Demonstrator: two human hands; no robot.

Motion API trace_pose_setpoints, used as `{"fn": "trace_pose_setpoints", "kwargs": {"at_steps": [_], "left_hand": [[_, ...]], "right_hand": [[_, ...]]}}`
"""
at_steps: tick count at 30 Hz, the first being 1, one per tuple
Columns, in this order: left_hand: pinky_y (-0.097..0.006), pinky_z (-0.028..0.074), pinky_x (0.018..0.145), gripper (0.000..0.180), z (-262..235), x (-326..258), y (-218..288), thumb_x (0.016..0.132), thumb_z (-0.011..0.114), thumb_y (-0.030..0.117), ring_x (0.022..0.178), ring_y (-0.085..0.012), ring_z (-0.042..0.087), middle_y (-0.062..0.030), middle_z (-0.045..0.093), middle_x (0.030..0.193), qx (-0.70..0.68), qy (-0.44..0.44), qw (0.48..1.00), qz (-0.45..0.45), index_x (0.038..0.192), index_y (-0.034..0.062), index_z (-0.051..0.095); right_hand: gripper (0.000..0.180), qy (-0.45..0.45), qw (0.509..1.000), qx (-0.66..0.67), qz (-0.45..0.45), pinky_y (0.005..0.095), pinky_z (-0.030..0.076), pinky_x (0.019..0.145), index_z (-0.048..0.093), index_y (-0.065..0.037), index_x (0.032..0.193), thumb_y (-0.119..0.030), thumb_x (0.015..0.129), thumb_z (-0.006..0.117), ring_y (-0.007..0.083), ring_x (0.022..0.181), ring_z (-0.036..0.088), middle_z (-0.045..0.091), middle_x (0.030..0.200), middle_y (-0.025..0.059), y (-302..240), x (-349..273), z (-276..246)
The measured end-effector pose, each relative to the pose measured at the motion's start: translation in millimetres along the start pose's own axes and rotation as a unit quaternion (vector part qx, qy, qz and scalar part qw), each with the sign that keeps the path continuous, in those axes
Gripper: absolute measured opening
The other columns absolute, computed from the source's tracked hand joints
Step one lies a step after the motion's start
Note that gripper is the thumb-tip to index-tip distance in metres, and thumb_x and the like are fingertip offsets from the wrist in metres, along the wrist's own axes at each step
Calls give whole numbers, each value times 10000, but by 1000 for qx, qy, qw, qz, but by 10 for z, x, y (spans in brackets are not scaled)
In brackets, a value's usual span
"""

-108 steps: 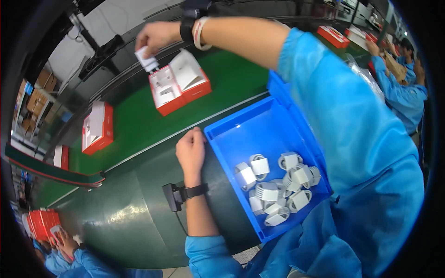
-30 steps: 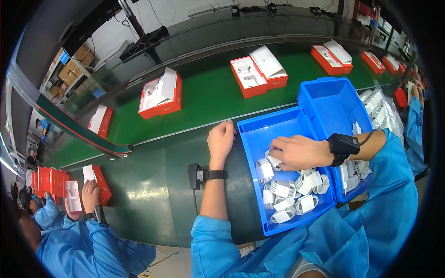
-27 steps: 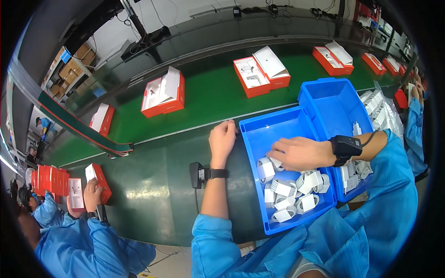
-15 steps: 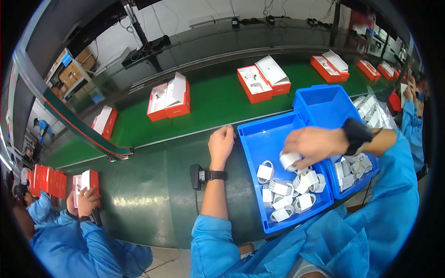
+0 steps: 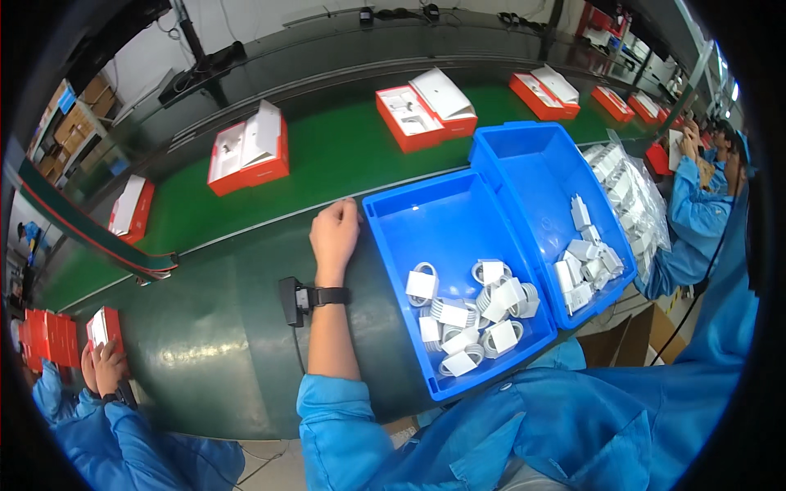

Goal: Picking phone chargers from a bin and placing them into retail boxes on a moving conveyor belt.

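A dark green counter (image 5: pixel 196 352) is spread beneath the left hand (image 5: pixel 336 233), and beyond it a brighter green belt (image 5: pixel 327 164) is seen. To that hand's right, 2 blue bins are set side by side: the nearer bin (image 5: pixel 434 217) lies just beside the curled fingers, the farther bin (image 5: pixel 524 155) past it. The right arm, covered by a blue sleeve (image 5: pixel 725 315), is cut off at the right; the right hand is out of view, so its state cannot be told. The left forearm (image 5: pixel 336 352) is extended forward over the counter, the wrist kept nearly straight, the fingers folded into a loose fist; whether anything is enclosed cannot be told. Right of both bins, a clear bag (image 5: pixel 626 196) of white pieces is placed. Ahead of the fist, open red boxes (image 5: pixel 446 129) are lined along the belt. At the left wrist, a black device (image 5: pixel 293 301) is strapped. Right of the fist and closer to the body, coiled white cables (image 5: pixel 458 337) are gathered in the nearer bin; small white adapters (image 5: pixel 589 260) are heaped in the farther bin.
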State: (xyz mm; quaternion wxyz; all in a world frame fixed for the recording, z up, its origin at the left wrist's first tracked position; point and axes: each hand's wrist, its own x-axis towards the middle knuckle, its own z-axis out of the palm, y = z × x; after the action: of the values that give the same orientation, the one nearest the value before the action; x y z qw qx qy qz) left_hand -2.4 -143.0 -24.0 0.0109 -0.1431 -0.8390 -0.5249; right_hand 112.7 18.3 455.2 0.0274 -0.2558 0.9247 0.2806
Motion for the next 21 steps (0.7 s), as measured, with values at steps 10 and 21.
{"fn": "trace_pose_setpoints", "kwargs": {"at_steps": [10,21], "left_hand": [[-489,498,667,404,52,-65,156,928,473,377,733,-392,641,-166,662,723,30,8,999,35,773,73,689],[-469,479,603,381,16,-6,157,932,509,324,637,-383,621,-155,628,627,16,28,999,29,714,48,656]], "right_hand": [[326,163,962,177,-130,400,501,687,704,-19,831,-287,652,750,273,778,636,674,798,144,-675,3175,997],[318,93,953,280,-64,413,508,613,686,-5,725,-259,546,756,321,713,663,669,705,148,-1094,4610,2656]]}}
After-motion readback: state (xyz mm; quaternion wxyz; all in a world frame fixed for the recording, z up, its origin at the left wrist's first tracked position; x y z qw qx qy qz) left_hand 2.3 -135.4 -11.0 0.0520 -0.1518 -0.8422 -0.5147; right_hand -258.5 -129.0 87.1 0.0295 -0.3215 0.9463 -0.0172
